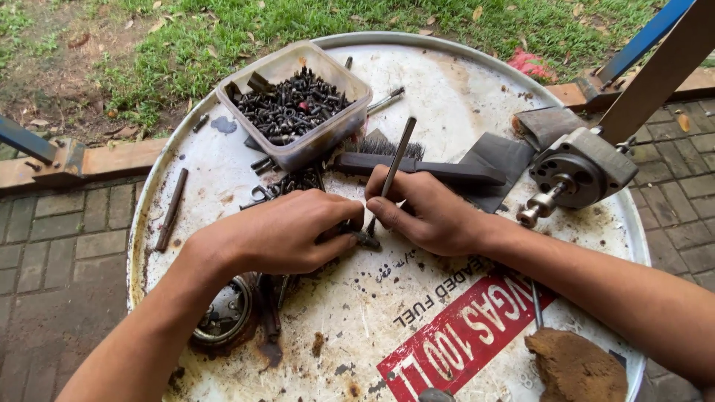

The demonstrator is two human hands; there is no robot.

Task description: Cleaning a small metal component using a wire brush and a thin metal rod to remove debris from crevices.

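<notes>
A: Rod (397,155), thin and grey metal, pinched low down between the thumb and fingers of the right hand (428,212). It stands tilted, top end leaning up and away to the right, lower end down at a small dark part (365,240) on the drum top (462,97).

B: Left hand (279,231)?

A: Curled over that same small dark part, fingers closed around it, knuckles up. Fingertips of both hands nearly meet there. What the part is exactly, cannot tell; the left fingers cover most of it.

B: Where on the drum?

A: Near the centre of the white, rust-flecked lid. A red printed label (465,331) lies just nearer the person.

B: Moving outward.

A: Just beyond the hands, a dark-handled brush (417,165) with black bristles lies flat, the rod crossing in front of it. Loose dark bolts (287,184) sit between the left hand and a clear plastic tub (328,138) filled with black screws (290,104). Dark folded cloth (499,160) lies under the brush's right end.

B: Edges?

A: At right, a grey metal pump-like unit (585,170) with a stubby shaft (538,207) pointing toward the right wrist. At left, a rusty bar (171,210) lies near the rim. A round bung opening (223,313) sits beneath the left forearm. A brown lump (573,368) sits at the near right rim. Grass (223,30) and brick paving (59,246) lie beyond the drum
</notes>
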